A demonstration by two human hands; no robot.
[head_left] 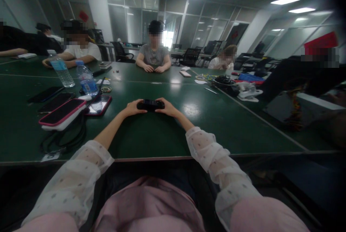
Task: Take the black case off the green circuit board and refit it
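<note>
The black device (150,105) lies between the left hand (134,108) and the right hand (167,107), above the green table (151,134); whether it touches the top, I cannot tell. Each hand is partly closed, gripping one end of it with thumb and fingers. To the left, farther out, are phones (63,111) and two bottles (87,80); across the table, a person in grey (154,54) sits.
</note>
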